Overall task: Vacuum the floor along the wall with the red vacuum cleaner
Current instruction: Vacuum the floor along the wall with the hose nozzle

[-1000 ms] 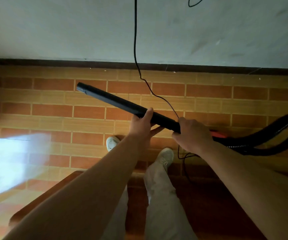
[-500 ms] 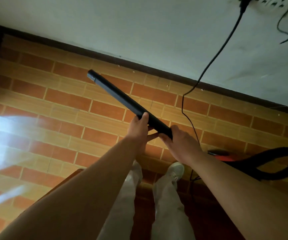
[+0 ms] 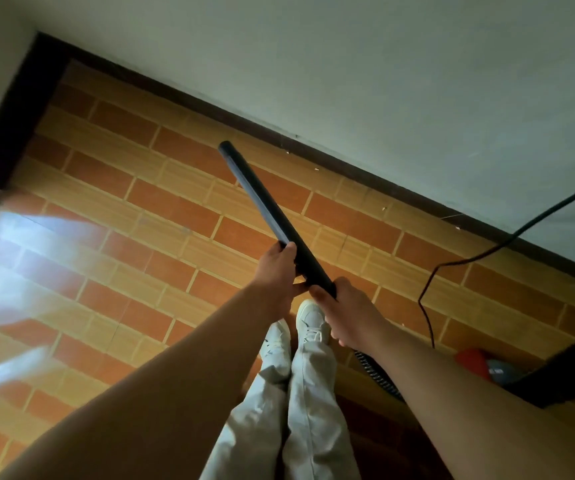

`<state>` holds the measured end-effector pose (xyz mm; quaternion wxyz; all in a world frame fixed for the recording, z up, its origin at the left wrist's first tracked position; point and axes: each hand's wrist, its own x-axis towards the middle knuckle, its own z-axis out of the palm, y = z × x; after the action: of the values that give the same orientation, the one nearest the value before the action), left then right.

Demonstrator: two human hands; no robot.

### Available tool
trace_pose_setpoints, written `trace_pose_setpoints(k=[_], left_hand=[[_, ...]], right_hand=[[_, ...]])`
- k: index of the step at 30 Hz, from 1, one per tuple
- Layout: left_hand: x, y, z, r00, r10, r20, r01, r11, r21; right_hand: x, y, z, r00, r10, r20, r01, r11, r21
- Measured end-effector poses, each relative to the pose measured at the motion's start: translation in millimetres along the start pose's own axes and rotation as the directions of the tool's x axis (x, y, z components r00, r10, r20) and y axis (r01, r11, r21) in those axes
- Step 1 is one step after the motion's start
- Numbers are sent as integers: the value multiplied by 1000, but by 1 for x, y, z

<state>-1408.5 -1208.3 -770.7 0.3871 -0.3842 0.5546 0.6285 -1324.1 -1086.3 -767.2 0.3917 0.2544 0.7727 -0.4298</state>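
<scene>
Evidently the sweep is only being set up: left hand (image 3: pixel 276 269) and right hand (image 3: pixel 345 315) grip the black tube (image 3: pixel 268 208) with curled fingers (image 3: pixel 287 252), its tip aimed at the skirting (image 3: pixel 348 169), the red vacuum cleaner (image 3: pixel 471 360) on the floor (image 3: pixel 140 237) at right; next, the tip must drop to the tiles.

Long black rigid vacuum tube (image 3: pixel 265 209) – straight, slanted, open tip pointing up-left toward the wall (image 3: pixel 348 81). Black ribbed hose (image 3: pixel 376 372) shows below its near end; red vacuum body (image 3: pixel 471 360) – on brick-pattern floor (image 3: pixel 175 209), far right.
</scene>
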Motion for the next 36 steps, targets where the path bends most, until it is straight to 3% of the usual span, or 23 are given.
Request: trace_pose_setpoints(k=[8,17,25,36], left_hand=[[50,29,-27,995,-1,-99,2,1000,12],[110,51,-81,990,-65,-125,59,997,-44],[195,78,-133,994,-79,-81,85,994,64],[283,107,-177,998,-57,-26,61,967,246]], right_hand=[[62,-37,20,988,9,154,-49,965,256],[118,-82,58,944,119,308,-247,874,419],[198,-118,114,928,201,313,-354,742,570],[294,-153,157,951,228,209,-308,768,561]])
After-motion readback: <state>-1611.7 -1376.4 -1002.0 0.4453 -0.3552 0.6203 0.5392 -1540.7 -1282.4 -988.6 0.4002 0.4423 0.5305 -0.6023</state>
